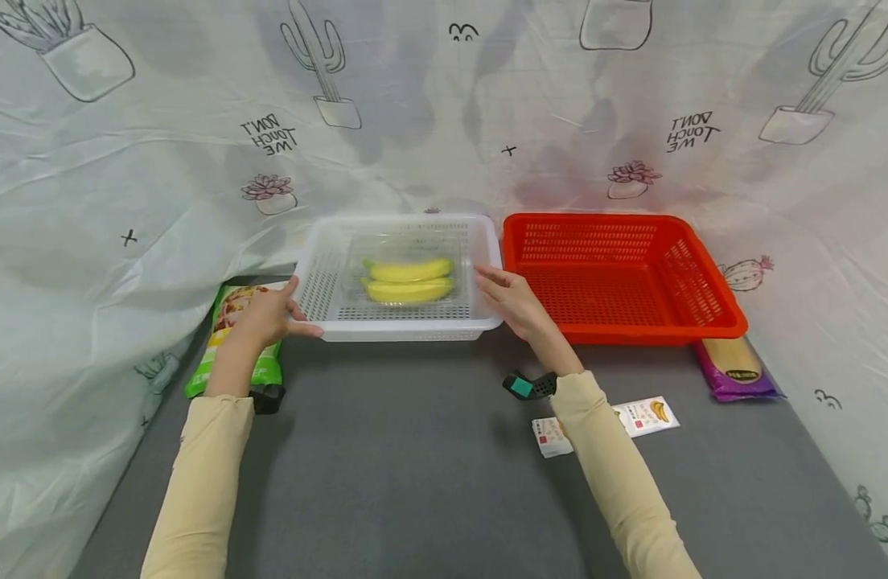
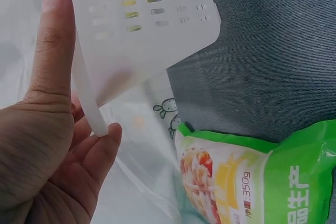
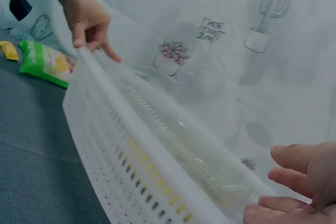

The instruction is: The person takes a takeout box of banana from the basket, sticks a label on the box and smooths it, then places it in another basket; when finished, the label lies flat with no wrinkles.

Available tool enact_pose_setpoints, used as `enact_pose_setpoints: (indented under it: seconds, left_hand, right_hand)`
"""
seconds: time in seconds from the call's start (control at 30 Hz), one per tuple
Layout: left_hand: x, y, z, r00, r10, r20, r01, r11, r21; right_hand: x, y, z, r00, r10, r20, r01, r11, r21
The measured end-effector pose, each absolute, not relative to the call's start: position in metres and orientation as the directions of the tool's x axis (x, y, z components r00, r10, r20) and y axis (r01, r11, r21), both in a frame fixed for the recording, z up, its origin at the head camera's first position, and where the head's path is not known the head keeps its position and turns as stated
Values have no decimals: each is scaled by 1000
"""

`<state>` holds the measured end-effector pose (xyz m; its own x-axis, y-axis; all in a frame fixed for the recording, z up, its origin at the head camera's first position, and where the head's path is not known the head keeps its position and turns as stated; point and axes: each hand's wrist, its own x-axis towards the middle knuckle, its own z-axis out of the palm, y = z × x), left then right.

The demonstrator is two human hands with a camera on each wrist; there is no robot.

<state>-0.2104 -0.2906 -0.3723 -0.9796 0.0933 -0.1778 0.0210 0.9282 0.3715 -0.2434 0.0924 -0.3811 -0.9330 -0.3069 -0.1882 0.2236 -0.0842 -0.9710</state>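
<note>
A white plastic basket with slotted walls is in the middle of the head view. Inside it lies a clear plastic box with two yellow bananas. My left hand grips the basket's left end, its thumb on one side of the rim and fingers on the other. At the right end is my right hand, fingers fairly straight and against the rim. In the right wrist view its thumb stands apart from the basket.
A red basket stands at the right, with a purple-and-tan packet by its front corner. Under the left forearm lies a green food bag. Printed paper cards lie near the right sleeve. A patterned white sheet hangs behind.
</note>
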Motion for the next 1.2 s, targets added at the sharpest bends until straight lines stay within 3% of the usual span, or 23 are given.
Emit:
enact_pose_setpoints:
  seconds: [0.27,0.4,0.73,1.2]
  left_hand:
    - [-208,-291,-368,-977,83,-195,11,939,344]
    - [-209,-290,-367,-976,71,-205,0,945,326]
    - [-212,-283,-369,-982,77,-173,18,947,321]
    - [-216,-284,-367,-981,86,-173,30,953,300]
  right_hand:
    - [-257,62,-386,-915,-317,-249,234,85,-969]
    - [-267,49,-393,-918,-295,-264,248,92,-964]
    - [-284,33,-414,-958,-218,-185,105,334,-937]
    - [-285,34,-412,-991,-133,-14,-34,348,-937]
